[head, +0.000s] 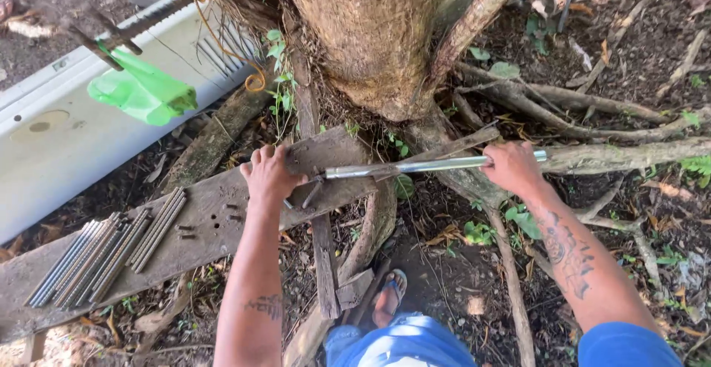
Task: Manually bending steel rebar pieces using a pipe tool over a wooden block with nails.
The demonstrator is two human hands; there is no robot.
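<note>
Right grip (512, 167) is closing round the far right end of the tube (415, 166), whose long axis is running left-right across the plank (215, 219), while the left hand (270, 177) is pressing flat just beside its left end, holding nothing.

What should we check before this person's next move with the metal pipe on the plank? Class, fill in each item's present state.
1. Right hand wrapped around metal pipe: ok.
2. Left hand pressing on wooden plank: ok.
3. Pipe's near end engaged with the small bent rod: cannot tell.
4. Bundle of metal rods lying apart from both hands: ok.
5. Sandalled foot clear of the pipe: ok.
6. Plank steady on its supports: cannot tell.
</note>
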